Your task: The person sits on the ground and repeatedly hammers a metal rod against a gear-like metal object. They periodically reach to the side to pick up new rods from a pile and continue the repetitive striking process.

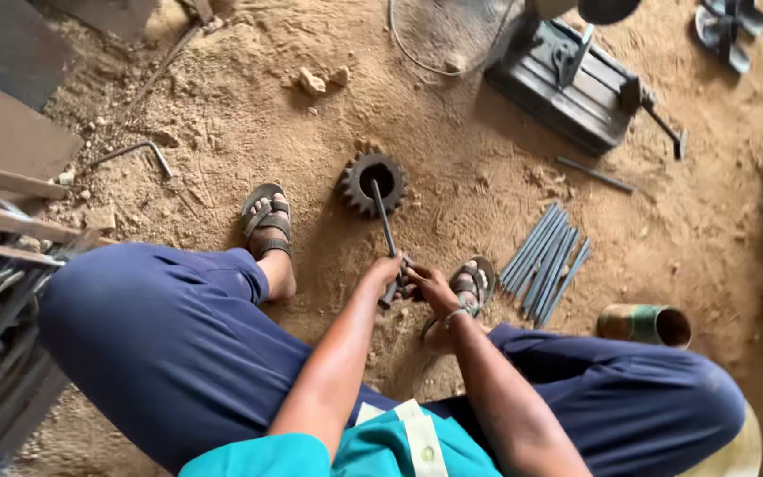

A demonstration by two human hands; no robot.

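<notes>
**Holding a steel rod into the bore of a gear on the sand floor**

Looking down from the head camera, I see both hands closed together on the near end of a thin dark rod [387,231]. The left hand [388,269] wraps it from one side and the right hand [427,284] from the other, fingers curled tight around the shaft with no gap that I can make out, so the grip is a full two-handed clench on that rod and nothing else.

The rod's long axis runs nearly straight away from me, leaning slightly to the left as it goes. Its far tip sits in or just at the round centre hole of a toothed gear [373,182], which lies flat on the sandy floor [240,124] between the sandalled feet; I cannot tell how deep the tip goes. I judge the low, close grip is there to steady the tip in the bore, and the gear lies flat so its hole faces up toward the rod.

Just right of the right foot lies a bundle of similar rods [545,265], roughly parallel and within easy reach. Beyond them a short cylinder [645,324] lies on its side, its open end facing right. A dark metal block [567,84] rests farther off at upper right.
</notes>
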